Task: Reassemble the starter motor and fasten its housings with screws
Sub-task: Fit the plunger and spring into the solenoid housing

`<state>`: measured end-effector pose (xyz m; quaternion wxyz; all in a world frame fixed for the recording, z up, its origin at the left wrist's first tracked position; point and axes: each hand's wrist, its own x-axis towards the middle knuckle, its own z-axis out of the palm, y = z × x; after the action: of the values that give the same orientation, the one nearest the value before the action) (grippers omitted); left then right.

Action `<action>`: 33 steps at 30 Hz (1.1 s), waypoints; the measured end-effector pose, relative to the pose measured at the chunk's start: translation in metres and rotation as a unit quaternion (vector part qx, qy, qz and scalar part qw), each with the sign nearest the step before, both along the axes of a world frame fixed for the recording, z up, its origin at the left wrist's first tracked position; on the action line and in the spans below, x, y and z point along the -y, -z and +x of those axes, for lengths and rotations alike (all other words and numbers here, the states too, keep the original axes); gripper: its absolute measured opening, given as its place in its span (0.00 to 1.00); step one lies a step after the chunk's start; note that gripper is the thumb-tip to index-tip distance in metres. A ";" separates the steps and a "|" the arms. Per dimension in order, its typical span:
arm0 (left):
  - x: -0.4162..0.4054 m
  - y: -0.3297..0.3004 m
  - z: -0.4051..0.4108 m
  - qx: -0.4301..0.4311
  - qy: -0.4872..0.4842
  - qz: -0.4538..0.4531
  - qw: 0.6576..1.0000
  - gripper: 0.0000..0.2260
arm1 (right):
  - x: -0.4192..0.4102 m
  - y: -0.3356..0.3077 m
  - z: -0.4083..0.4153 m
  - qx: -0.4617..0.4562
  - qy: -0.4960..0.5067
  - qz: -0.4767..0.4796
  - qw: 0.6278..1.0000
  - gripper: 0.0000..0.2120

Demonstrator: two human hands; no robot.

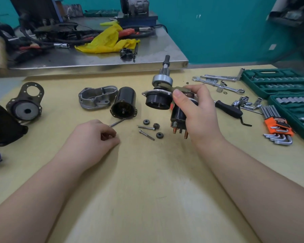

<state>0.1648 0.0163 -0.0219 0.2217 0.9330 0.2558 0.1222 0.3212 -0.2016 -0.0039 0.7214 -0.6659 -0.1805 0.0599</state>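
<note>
Two hands work over the bench (147, 172) — the right hand (196, 109), right of centre, curls its fingers round the solenoid-and-drive assembly (165, 95) held above the wood, while the left hand (93, 137), at centre-left, pinches a long screw (116, 123) near the black motor housing (124, 105).
</note>
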 end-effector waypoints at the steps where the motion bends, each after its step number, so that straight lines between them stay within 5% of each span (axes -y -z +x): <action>1: 0.000 0.000 0.001 -0.002 0.000 0.004 1.000 0.03 | -0.001 0.000 -0.002 0.002 -0.006 -0.002 1.000 0.20; 10: -0.006 -0.007 0.002 -0.063 -0.017 0.027 0.997 0.09 | -0.002 -0.002 -0.016 0.014 -0.031 -0.035 0.999 0.19; 17: 0.002 -0.010 -0.002 -0.164 0.036 0.161 0.972 0.08 | -0.004 0.003 -0.018 0.020 -0.049 -0.027 0.998 0.19; 24: 0.006 -0.015 -0.004 -0.196 0.029 0.180 0.964 0.10 | -0.005 0.005 -0.022 0.040 -0.061 -0.027 0.997 0.19; 28: 0.002 -0.020 -0.012 -0.112 0.002 0.096 0.989 0.11 | -0.005 0.002 -0.025 0.053 -0.071 -0.047 0.995 0.19; 33: 0.002 -0.034 -0.023 0.195 -0.056 -0.104 0.974 0.12 | -0.006 0.006 -0.028 0.064 -0.084 -0.060 0.993 0.18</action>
<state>0.1413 0.0147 0.0123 0.3555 0.8475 0.2705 0.2865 0.2933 -0.1955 -0.0097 0.6597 -0.6927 -0.2777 0.0880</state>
